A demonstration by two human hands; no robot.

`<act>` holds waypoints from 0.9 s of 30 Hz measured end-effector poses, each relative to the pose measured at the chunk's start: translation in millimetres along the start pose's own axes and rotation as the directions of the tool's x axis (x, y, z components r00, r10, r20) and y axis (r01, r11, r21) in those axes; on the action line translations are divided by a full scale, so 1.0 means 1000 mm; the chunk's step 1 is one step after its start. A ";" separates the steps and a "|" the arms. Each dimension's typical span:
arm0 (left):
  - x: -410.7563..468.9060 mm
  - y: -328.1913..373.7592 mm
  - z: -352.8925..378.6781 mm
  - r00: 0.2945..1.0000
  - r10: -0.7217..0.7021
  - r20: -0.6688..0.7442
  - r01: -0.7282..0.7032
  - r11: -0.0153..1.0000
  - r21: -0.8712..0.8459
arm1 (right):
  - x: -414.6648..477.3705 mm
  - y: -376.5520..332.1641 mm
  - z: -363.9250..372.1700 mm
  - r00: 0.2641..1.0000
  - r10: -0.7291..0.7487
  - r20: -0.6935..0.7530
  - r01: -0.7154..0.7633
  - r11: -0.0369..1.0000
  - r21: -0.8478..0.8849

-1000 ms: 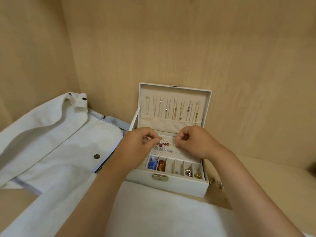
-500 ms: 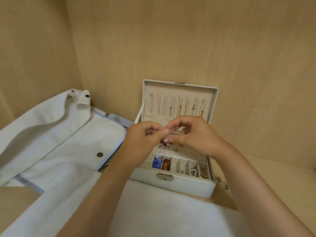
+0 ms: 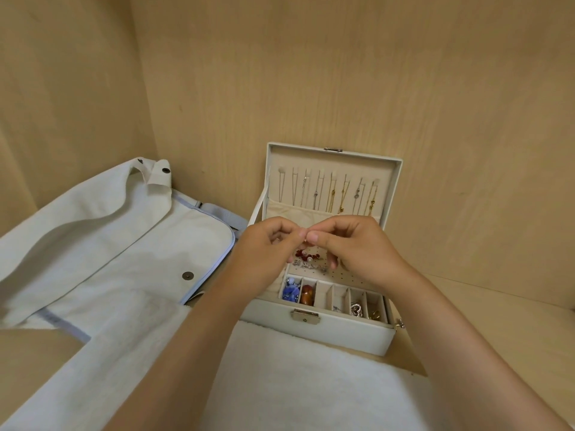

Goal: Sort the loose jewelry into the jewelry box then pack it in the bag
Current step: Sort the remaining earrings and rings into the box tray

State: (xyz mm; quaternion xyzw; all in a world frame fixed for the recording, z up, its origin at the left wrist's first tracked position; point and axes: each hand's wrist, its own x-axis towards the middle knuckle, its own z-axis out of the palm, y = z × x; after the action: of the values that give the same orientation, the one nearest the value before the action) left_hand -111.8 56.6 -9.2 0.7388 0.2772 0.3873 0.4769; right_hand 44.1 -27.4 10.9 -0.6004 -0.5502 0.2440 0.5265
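Observation:
The white jewelry box (image 3: 348, 332) stands open against the back wall, with several necklaces (image 3: 329, 194) hanging inside its lid. Red and silver earrings (image 3: 308, 258) sit on its perforated pad, and front compartments hold a blue piece (image 3: 291, 292), an amber piece (image 3: 307, 296) and a silver piece (image 3: 356, 309). My left hand (image 3: 267, 247) and my right hand (image 3: 357, 247) meet above the pad, fingertips pinching one tiny piece of jewelry (image 3: 306, 239) between them. The pale bag (image 3: 102, 244) lies flat to the left.
A white fluffy cloth (image 3: 295, 384) covers the wooden surface in front of the box. A small loose piece (image 3: 399, 323) lies on the wood just right of the box. Wooden walls close in behind and on the left.
Both hands lifted from the earring pad and came together above it, fingertips now meeting on a tiny piece. The view also shifted slightly.

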 end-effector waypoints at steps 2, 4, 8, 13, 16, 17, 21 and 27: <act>0.001 -0.001 0.000 0.999 0.043 -0.020 -0.044 0.999 -0.023 | -0.001 -0.002 0.001 0.999 0.033 -0.011 -0.033 0.999 0.034; 0.001 -0.003 -0.001 0.992 0.124 -0.035 -0.123 0.992 0.020 | -0.002 -0.004 0.001 0.996 0.088 -0.006 -0.087 0.991 0.099; 0.000 -0.005 -0.003 0.938 0.339 -0.070 -0.324 0.932 0.163 | -0.002 -0.006 -0.001 0.969 0.229 0.091 -0.242 0.954 0.175; 0.000 -0.005 0.000 0.928 0.363 -0.086 -0.348 0.925 0.154 | -0.001 -0.003 -0.002 0.929 0.325 0.175 -0.363 0.893 0.266; -0.001 -0.004 0.003 0.957 0.265 -0.121 -0.249 0.959 0.135 | -0.001 -0.002 0.001 0.932 0.338 0.132 -0.362 0.889 0.281; -0.002 -0.003 0.003 0.965 0.236 -0.117 -0.222 0.968 0.121 | -0.001 -0.002 0.001 0.937 0.330 0.113 -0.349 0.896 0.276; -0.002 0.002 0.000 0.988 0.150 -0.048 -0.151 0.989 -0.007 | -0.003 -0.003 0.000 0.964 0.253 0.080 -0.263 0.946 0.190; -0.002 0.001 -0.002 0.991 0.132 0.033 -0.132 0.991 -0.022 | -0.004 -0.004 -0.001 0.965 0.215 0.149 -0.238 0.957 0.166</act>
State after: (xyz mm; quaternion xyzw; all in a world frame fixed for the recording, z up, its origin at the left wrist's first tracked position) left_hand -114.1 55.5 -7.9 0.7573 0.2158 0.4080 0.4620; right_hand 42.2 -32.0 13.6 -0.5917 -0.4858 0.3906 0.5112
